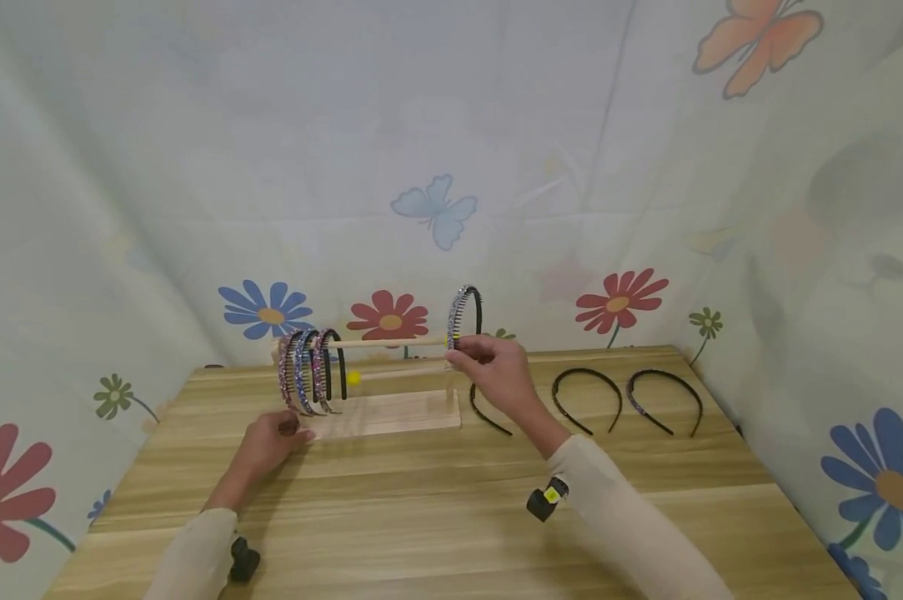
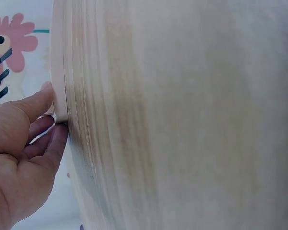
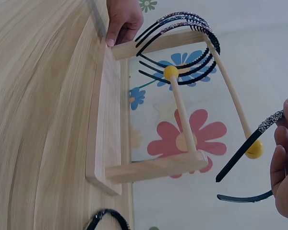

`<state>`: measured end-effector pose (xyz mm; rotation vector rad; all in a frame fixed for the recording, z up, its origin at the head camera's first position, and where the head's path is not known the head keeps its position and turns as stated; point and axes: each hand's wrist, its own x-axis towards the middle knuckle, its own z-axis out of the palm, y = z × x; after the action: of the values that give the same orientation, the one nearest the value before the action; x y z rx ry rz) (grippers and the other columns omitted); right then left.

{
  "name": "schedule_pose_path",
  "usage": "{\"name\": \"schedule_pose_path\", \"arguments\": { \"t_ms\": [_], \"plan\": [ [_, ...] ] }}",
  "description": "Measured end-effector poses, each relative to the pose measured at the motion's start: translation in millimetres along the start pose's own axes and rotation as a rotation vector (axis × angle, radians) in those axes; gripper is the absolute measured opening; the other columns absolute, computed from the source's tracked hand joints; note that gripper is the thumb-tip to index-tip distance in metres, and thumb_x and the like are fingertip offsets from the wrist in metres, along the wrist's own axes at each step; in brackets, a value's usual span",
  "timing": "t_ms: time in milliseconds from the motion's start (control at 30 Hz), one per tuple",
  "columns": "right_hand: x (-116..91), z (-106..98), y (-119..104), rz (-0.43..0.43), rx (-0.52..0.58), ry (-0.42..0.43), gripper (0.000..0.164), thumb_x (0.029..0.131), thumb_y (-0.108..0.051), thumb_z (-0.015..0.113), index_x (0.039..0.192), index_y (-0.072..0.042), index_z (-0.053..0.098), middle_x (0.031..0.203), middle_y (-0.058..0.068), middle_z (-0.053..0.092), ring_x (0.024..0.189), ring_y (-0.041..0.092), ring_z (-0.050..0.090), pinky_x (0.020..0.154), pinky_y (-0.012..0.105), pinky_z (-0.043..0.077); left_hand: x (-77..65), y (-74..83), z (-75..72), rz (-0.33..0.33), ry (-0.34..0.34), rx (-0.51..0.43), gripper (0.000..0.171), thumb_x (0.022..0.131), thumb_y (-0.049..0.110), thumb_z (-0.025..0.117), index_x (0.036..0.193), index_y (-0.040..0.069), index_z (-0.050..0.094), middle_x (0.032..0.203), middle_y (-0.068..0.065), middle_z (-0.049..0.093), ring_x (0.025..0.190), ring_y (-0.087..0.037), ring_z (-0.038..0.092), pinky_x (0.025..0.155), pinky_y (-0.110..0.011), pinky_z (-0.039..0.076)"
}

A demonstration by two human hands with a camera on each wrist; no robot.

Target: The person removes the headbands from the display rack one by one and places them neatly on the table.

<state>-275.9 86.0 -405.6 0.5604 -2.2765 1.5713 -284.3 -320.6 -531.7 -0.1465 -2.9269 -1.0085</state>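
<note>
My right hand (image 1: 499, 375) pinches a headband (image 1: 457, 312) with silvery stones and a toothed inner side. It is at the right end of the upper rod of a wooden stand (image 1: 391, 417). In the right wrist view the headband's open ends (image 3: 242, 152) hang around the yellow ball (image 3: 254, 149) on that rod. Three sparkly headbands (image 1: 299, 375) hang at the rod's left end. With thumb and fingers, my left hand (image 1: 267, 446) grips the left corner of the stand's base (image 2: 59, 96), below those headbands.
Right of the stand, a black headband (image 1: 489, 417), partly behind my right hand, lies on the wooden table (image 1: 451, 517). Farther right lie another headband (image 1: 586, 372) and one with coloured stones (image 1: 664, 373). A lower rod ends in a yellow ball (image 1: 354, 377). Flowered cloth (image 1: 436, 108) hangs behind.
</note>
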Motion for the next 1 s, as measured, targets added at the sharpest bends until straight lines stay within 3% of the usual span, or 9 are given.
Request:
{"name": "schedule_pose_path", "arguments": {
  "t_ms": [167,400,667,833,1000],
  "plan": [
    [-2,-16,10,-0.036,-0.022,0.017,0.025,0.092,-0.024,0.079,0.109,-0.006,0.078,0.093,0.006,0.078,0.077,0.013,0.069,0.062,0.023,0.055,-0.4,-0.9,0.8,0.013,0.008,0.003,0.027,0.095,0.023,0.075,0.109,0.000,0.072,0.104,-0.013,0.074,0.090,-0.020,0.063,0.079,-0.041,0.055],
    [-9,-43,21,-0.070,-0.081,0.073,0.023,0.090,-0.026,0.081,0.105,-0.008,0.079,0.089,0.003,0.077,0.073,0.014,0.064,0.060,0.024,0.053,-0.8,1.7,0.6,-0.003,0.004,-0.001,0.027,0.095,0.023,0.075,0.108,-0.001,0.072,0.101,-0.012,0.073,0.085,-0.021,0.058,0.077,-0.039,0.053],
    [-18,-73,33,-0.074,-0.165,0.116,0.020,0.090,-0.027,0.081,0.101,-0.012,0.078,0.087,0.000,0.075,0.073,0.011,0.063,0.065,0.023,0.053,-3.3,4.3,-0.7,0.019,0.015,0.006,0.025,0.094,0.024,0.076,0.103,0.000,0.073,0.101,-0.015,0.075,0.092,-0.024,0.069,0.080,-0.044,0.057],
    [-27,-89,40,-0.027,-0.218,0.118,0.023,0.090,-0.030,0.081,0.103,-0.012,0.078,0.086,0.001,0.075,0.073,0.012,0.064,0.062,0.024,0.053,-2.5,4.0,-0.8,0.018,0.013,0.004,0.024,0.094,0.024,0.076,0.103,0.001,0.073,0.101,-0.013,0.075,0.091,-0.021,0.067,0.079,-0.042,0.056],
    [-36,-104,47,0.077,-0.279,0.127,0.029,0.091,-0.037,0.079,0.106,-0.012,0.078,0.088,0.001,0.076,0.077,0.013,0.067,0.064,0.025,0.054,-1.6,3.1,-0.4,0.009,0.010,0.004,0.028,0.094,0.024,0.075,0.106,-0.001,0.072,0.104,-0.015,0.075,0.093,-0.023,0.068,0.083,-0.046,0.057]
  ]
}}
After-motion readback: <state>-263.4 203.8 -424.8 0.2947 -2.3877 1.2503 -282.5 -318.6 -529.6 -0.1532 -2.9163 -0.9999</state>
